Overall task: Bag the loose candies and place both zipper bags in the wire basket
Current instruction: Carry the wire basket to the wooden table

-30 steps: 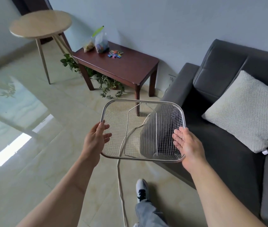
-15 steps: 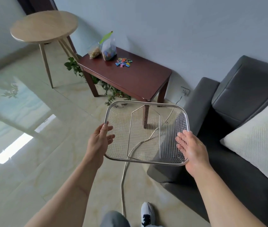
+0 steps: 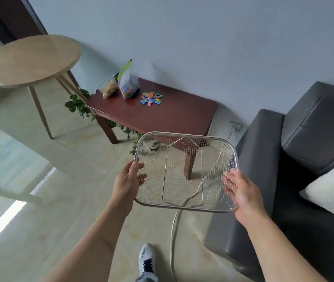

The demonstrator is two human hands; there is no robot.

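Observation:
I hold an empty wire basket [image 3: 184, 136] level in front of me, above the floor. My left hand [image 3: 127, 181] grips its left rim and my right hand [image 3: 240, 192] grips its right side. Farther off, on the dark red side table [image 3: 174, 117], lies a small pile of loose colourful candies [image 3: 151, 98]. Beside the pile stands a zipper bag of colourful candies [image 3: 129, 83] with a green zip strip. A smaller zipper bag with tan contents [image 3: 109, 88] stands to its left, at the table's far left end.
A round light wooden table [image 3: 31, 59] stands left of the side table, with a green plant [image 3: 78, 102] on the floor between them. A grey sofa [image 3: 308, 155] with a white cushion [image 3: 333, 192] fills the right. A white cable [image 3: 173, 231] runs across the tiled floor.
I have walked closer to the side table with the basket in both hands; the table and bags appear larger and the sofa has slid to the right.

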